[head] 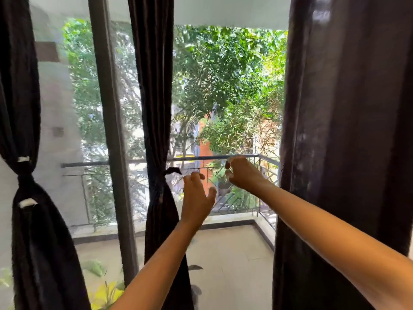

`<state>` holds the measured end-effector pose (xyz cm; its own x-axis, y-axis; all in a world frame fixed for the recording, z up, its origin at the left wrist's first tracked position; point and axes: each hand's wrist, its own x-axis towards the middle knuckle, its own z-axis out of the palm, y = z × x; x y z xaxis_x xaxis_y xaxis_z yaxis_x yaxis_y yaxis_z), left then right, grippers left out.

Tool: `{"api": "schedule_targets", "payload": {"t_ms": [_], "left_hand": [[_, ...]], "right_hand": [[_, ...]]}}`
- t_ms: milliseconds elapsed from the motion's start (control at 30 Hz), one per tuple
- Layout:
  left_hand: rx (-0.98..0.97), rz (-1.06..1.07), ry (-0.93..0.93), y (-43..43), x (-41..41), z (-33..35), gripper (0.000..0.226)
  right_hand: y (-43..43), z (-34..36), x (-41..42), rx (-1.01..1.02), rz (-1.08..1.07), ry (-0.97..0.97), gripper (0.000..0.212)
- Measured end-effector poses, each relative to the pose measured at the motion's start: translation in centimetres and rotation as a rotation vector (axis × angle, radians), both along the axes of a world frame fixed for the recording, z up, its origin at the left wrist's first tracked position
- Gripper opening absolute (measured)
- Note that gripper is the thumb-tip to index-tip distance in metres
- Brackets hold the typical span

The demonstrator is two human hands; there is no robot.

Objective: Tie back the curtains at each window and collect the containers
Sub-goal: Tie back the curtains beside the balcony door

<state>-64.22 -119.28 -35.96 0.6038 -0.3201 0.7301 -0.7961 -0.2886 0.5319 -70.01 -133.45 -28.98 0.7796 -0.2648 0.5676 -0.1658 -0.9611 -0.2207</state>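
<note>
Head view: left hand (197, 196) spread, right hand (242, 173) loosely curled, both empty beside tied curtain (159, 186).

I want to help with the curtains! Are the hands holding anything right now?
No, both hands are empty. The left hand is open beside the tied middle curtain, and the right hand has curled fingers on nothing.

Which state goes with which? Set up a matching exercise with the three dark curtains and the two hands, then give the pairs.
Things:
1. left curtain
2. middle curtain
3. right curtain
4. left hand
5. right hand

States:
A. hangs loose, not tied
B. cinched, a dark tie end sticking out to the right
C. cinched, white tags showing
D. fingers curled, the higher one
E. open, fingers spread, just right of the knot

Pairs: 1-C, 2-B, 3-A, 4-E, 5-D
</note>
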Motion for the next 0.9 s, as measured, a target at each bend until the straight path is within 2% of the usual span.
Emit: {"api": "schedule_targets", "payload": {"t_ms": [267, 500, 600, 733, 900], "left_hand": [[0.008, -0.046, -0.137, -9.2, -0.3, 3.1, 0.036], [-0.047, -0.189, -0.174, -19.1, -1.9, 7.0, 0.036], [-0.075, -0.237, -0.175, -23.2, -2.4, 9.0, 0.039], [-0.121, -0.268, -0.2, -28.1, -3.5, 11.7, 0.046], [-0.206, -0.266, -0.203, -32.8, -3.9, 14.2, 0.068]], "right_hand": [[-9.7, 1.9, -4.6, -0.041, -0.174, -0.057, 0.022], [-18.7, 4.1, -8.3, -0.127, -0.299, -0.21, 0.016], [-22.5, 5.1, -9.6, -0.191, -0.353, -0.247, 0.021], [-27.6, 6.8, -10.9, -0.251, -0.413, -0.242, 0.026], [-32.8, 8.6, -11.3, -0.27, -0.438, -0.281, 0.024]]}}
